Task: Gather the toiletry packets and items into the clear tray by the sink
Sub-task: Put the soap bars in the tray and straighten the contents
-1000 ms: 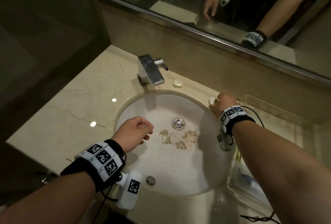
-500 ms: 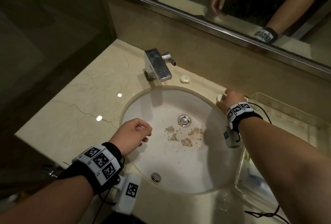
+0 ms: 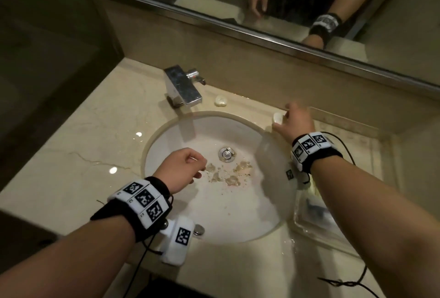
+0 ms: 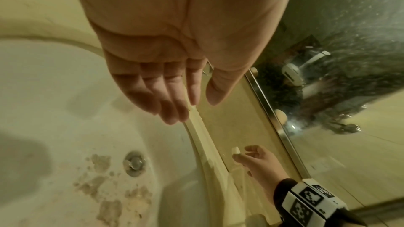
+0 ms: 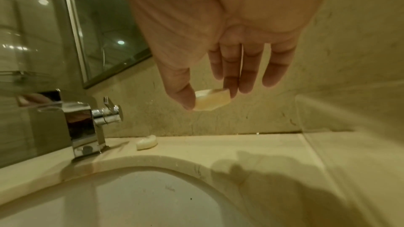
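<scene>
our right hand (image 5: 220,44) pinches a small soap piece (image 5: 211,100) between thumb and fingertip, above the counter's back edge by the clear tray (image 3: 338,235). we judge it light, hard, likely slippery; grip its flat faces. left hand (image 3: 182,169), loosely curled, holds nothing.

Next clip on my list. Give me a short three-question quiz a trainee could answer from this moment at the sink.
1. True or false: the right hand pinches a small soap piece between thumb and fingers, clear of the counter.
2. Where does the other soap piece lie?
A. In the basin
B. On the counter beside the faucet
C. In the clear tray
3. Fill in: the left hand hangs over the ____ and holds nothing.

Key:
1. True.
2. B.
3. Basin, near the drain.
</scene>
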`<state>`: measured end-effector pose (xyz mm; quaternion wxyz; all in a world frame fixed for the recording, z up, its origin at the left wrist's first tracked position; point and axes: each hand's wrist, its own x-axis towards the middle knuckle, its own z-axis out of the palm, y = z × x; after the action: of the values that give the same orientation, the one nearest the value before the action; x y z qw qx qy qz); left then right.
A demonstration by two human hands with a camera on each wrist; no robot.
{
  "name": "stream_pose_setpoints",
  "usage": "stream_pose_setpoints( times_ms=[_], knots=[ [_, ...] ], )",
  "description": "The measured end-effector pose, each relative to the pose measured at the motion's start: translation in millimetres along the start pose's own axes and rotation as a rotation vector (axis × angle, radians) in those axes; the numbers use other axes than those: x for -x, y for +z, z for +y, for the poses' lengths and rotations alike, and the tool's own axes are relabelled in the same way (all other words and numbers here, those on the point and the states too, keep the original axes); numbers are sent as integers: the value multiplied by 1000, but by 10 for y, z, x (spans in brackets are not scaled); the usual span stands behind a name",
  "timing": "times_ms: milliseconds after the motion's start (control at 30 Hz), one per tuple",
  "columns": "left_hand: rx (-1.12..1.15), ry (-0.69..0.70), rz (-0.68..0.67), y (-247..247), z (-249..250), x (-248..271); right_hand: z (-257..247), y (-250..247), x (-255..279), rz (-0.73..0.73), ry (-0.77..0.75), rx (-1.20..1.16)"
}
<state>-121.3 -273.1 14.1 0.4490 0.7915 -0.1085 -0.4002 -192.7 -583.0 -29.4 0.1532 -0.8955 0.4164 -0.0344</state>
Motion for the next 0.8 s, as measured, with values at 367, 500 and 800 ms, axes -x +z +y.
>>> stream_pose_setpoints(
  times_ms=[367, 500, 800],
  knots=[
    [-95, 204, -324, 895, 545, 154, 760, -964, 1243, 112, 103, -58],
    [-117, 235, -409, 1208, 587, 307, 1174, -1083, 1735, 62, 214, -47],
    [-163, 255, -472, 1632, 612, 460, 1979, -894, 2347, -120, 538, 12]
  ],
)
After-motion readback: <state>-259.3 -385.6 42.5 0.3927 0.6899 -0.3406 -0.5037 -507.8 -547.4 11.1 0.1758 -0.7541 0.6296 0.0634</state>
